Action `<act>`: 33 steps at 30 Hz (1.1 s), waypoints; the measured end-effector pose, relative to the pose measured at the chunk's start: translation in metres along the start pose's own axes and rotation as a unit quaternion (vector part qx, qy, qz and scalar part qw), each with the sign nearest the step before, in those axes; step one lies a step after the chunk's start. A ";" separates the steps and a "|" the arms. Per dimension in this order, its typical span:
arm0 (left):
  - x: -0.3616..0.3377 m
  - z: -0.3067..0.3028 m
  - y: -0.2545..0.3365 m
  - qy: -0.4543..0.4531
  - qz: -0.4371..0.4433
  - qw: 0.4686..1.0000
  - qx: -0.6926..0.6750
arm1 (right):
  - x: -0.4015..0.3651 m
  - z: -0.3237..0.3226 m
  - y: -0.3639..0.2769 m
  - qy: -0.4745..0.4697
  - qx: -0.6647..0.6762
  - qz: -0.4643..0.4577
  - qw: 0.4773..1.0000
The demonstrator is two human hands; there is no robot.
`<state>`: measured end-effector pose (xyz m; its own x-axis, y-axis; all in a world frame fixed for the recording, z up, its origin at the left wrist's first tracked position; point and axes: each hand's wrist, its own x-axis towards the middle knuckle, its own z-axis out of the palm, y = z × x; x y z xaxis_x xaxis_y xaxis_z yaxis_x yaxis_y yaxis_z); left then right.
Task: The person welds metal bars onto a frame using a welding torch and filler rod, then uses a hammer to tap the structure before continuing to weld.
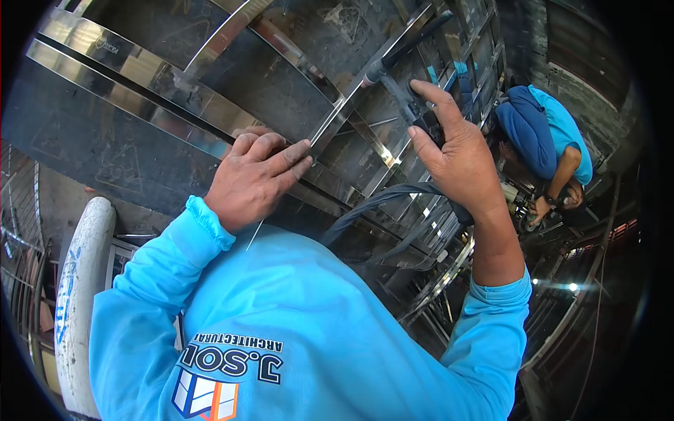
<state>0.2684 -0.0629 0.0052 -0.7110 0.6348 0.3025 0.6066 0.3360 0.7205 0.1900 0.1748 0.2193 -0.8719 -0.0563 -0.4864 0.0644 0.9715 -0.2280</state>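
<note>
In the head view, the person's left hand [254,179] is palm down over polished metal strips [126,98] on a dark bench [77,133]. Its fingers are close together and closed on a thin rod [255,236], whose rear end sticks out below the wrist, in front of the shirt; the hand hides the grip itself. A narrow bright strip or edge runs ahead from these fingertips, and I cannot tell where the rod ends against it.

The right hand [467,165] grips a welding torch [399,95], with the thumb and index finger along its dark handle and the other fingers out of sight. The torch head lies just beyond the index fingertip, its pinkish nozzle [366,81] facing the bright edge and its long black cap [418,41] slanting away from the fingers. A black sheathed cable [382,195] curves below the right thumb towards the body.

Beyond the right hand, a co-worker in a blue top [563,123] crouches. Well behind the left fingers stands a white cylinder [84,295] with blue writing.
</note>
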 end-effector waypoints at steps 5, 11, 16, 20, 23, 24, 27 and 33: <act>0.001 -0.001 -0.001 -0.005 0.003 1.000 0.003 | 0.013 0.004 -0.003 -0.049 -0.004 0.023 0.999; 0.002 0.000 0.001 -0.006 -0.004 1.000 0.012 | 0.025 0.016 0.005 -0.059 -0.035 -0.036 0.997; 0.002 0.000 0.000 0.000 -0.003 1.000 0.006 | 0.032 0.017 0.002 -0.094 -0.062 -0.030 0.993; 0.001 0.001 0.001 -0.001 -0.005 1.000 0.002 | 0.032 0.022 0.005 -0.095 -0.072 -0.043 0.992; 0.002 0.001 0.002 -0.002 -0.008 1.000 0.004 | 0.033 0.022 0.003 -0.097 -0.078 -0.039 0.991; 0.001 0.001 0.002 -0.004 -0.010 1.000 0.004 | 0.033 0.022 0.003 -0.098 -0.080 -0.038 0.991; 0.001 0.002 0.001 -0.004 -0.005 1.000 0.012 | 0.032 0.024 0.006 -0.094 -0.095 -0.065 0.989; 0.000 0.003 0.001 -0.008 -0.008 1.000 0.015 | 0.020 0.033 0.007 -0.079 -0.118 -0.078 0.987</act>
<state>0.2704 -0.0606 0.0045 -0.7150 0.6405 0.2802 0.6055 0.3669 0.7063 0.1894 0.1733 0.1802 -0.7752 -0.2258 -0.5900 -0.1947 0.9739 -0.1168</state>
